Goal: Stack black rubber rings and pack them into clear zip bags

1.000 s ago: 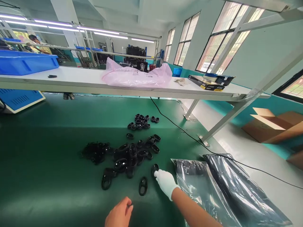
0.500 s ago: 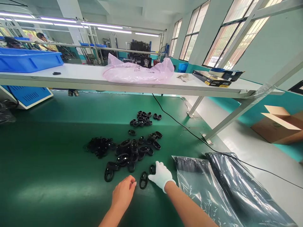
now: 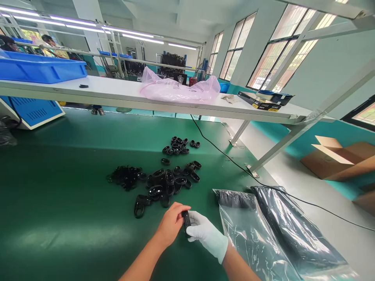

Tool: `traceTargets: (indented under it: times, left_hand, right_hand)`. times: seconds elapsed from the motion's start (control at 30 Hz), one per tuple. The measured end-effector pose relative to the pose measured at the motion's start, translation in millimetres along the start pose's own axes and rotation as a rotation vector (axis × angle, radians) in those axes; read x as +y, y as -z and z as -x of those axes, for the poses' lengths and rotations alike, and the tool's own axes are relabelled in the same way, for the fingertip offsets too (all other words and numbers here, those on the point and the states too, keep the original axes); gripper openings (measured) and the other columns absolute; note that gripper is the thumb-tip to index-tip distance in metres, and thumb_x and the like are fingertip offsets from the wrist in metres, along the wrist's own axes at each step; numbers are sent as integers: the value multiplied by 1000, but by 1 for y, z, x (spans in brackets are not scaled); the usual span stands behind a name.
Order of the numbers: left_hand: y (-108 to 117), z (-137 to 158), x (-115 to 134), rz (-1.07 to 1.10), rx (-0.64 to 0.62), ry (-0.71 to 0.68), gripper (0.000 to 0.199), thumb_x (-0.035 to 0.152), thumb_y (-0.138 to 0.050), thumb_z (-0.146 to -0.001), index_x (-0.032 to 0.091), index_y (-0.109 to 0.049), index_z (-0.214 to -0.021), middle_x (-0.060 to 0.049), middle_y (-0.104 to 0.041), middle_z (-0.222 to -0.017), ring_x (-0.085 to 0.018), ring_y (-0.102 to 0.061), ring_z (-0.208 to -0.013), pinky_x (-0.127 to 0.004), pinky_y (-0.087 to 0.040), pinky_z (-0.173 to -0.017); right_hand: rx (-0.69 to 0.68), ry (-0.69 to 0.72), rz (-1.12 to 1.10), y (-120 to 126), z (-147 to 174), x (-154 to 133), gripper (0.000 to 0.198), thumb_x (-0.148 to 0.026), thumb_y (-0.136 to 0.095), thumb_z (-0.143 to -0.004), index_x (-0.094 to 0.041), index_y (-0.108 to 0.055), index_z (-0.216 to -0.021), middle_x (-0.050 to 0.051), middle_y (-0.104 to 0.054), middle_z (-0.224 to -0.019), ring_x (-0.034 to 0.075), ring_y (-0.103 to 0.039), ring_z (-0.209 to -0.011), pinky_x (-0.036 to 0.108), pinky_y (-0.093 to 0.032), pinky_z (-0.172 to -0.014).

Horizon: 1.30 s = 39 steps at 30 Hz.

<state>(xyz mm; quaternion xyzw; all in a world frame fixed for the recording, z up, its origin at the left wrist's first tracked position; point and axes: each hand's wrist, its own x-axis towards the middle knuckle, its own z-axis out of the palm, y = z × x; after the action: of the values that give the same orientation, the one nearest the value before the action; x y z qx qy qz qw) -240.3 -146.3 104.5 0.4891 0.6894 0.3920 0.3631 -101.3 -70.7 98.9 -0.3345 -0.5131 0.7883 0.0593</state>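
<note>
We have both hands meeting over the green mat (image 3: 58,203), close to our body and just in front of the main heap of black oval rings (image 3: 166,183). The bare left hand (image 3: 171,224) and the white-gloved right hand (image 3: 205,234) together pinch one black ring part (image 3: 185,218), held between their fingertips above the mat; both hands are closed on it. We judge the step in hand to be the joining or checking of a single piece taken from the heap, though the part is too small for us to tell whether it is one ring or two pressed together. A second, smaller cluster of rings (image 3: 180,145) lies farther off, well apart from the hands. To our right lie clear plastic bags (image 3: 263,230) with dark contents, near the gloved wrist. The next move, in our judgement, calls for a steady two-handed grip and fine fingertip alignment, with the finished piece kept separate from the unsorted heap.
</note>
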Motion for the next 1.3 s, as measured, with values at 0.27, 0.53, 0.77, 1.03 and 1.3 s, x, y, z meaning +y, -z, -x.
traceTargets:
  times: [0.27,0.53,0.77,1.03,1.3]
  left_hand:
    - [-19,-6,6,-134,80,-31,43,2,-33,-69,25,-64,-87,1,-58,-86,-10,-55,-79,-21,-44,-72]
    - [-29,-15,20,-215,7,-9,44,2,-34,-66,25,-65,-89,1,-57,-85,-9,-54,-75,-20,-43,-69]
    - [5,-27,-5,-90,51,193,32,28,-47,-74,20,-59,-102,-2,-57,-94,-10,-52,-67,-25,-45,-70]
    - [-12,-23,-28,-521,-103,273,61,20,-58,-63,29,-44,-122,-2,-45,-124,-19,-50,-104,-30,-39,-86]
    - [-34,-36,-27,-636,-198,260,78,4,-59,-52,22,-40,-125,-7,-46,-123,-23,-47,-110,-31,-35,-93]
  right_hand:
    - [190,52,29,-2,-1,12,27,-41,-60,-66,-15,-52,-67,-4,-43,-56,9,-44,-48,23,-40,-42]
    - [-99,-30,-117,24,6,7,47,-50,-68,-60,-16,-57,-90,3,-54,-81,15,-57,-69,26,-46,-52]
    - [-209,-7,-538,40,32,8,57,-50,-65,-64,-24,-52,-113,8,-54,-115,16,-54,-86,29,-43,-72]
    - [201,-130,-129,43,-7,39,47,-41,-69,-57,-18,-55,-96,6,-60,-93,15,-58,-74,33,-47,-68]
    - [441,-174,156,43,-41,66,42,-19,-62,-56,-14,-57,-97,1,-60,-71,12,-53,-50,25,-41,-47]
